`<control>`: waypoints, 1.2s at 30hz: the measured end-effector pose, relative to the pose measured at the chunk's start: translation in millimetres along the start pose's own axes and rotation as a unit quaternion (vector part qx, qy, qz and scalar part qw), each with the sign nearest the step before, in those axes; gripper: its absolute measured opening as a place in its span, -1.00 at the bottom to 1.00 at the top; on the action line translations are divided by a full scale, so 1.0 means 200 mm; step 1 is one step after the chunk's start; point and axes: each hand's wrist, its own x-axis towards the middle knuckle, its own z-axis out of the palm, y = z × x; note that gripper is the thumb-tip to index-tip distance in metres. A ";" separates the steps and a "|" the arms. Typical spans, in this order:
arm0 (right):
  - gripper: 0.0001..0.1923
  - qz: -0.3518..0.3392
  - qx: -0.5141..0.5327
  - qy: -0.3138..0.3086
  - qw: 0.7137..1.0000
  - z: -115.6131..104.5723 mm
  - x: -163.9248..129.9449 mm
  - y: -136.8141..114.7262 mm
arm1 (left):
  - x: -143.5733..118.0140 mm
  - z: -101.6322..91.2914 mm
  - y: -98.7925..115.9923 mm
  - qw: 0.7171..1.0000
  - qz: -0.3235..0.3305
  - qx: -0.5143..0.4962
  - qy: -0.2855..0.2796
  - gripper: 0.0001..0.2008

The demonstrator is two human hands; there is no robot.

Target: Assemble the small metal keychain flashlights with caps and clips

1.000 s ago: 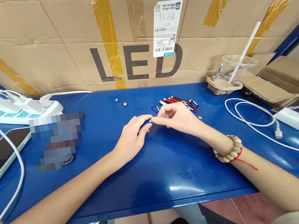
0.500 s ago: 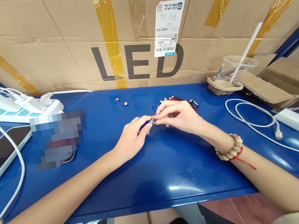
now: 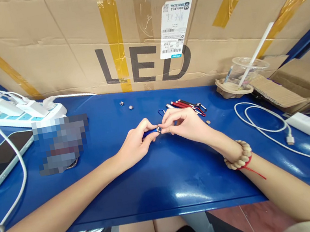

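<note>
My left hand (image 3: 134, 141) is closed around a slim blue mini flashlight (image 3: 149, 132), pinched between thumb and fingers. Its silver, ring-shaped end (image 3: 159, 129) points right, towards my other hand. At that end, the thumb and fingertips of my right hand (image 3: 188, 123) are pinched together and touch it; whether a tiny part lies between them is hidden. Two small silver pieces (image 3: 130, 107) lie beyond my left hand. Behind my right hand are several slim red, black and silver flashlights (image 3: 181, 104) with carabiner clips, and a blue clip (image 3: 161, 112). A small round disc (image 3: 208, 122) lies beside my right wrist.
A large cardboard box (image 3: 81, 37) stands along the back of the blue table (image 3: 155, 188). On the left are a power strip (image 3: 58, 111), a phone (image 3: 3, 158) and white cables. A plastic cup (image 3: 247, 71), open carton (image 3: 301, 78) and white charger (image 3: 306, 123) occupy the right.
Both hands have shifted slightly towards me, and more of the blue flashlight shows between my left fingers. The small disc beside my right wrist has come into view.
</note>
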 end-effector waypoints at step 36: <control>-0.61 0.154 -0.019 0.006 0.988 0.05 -0.01 -0.03 | 0.00 0.02 -0.02 0.994 0.027 0.046 0.090 -0.90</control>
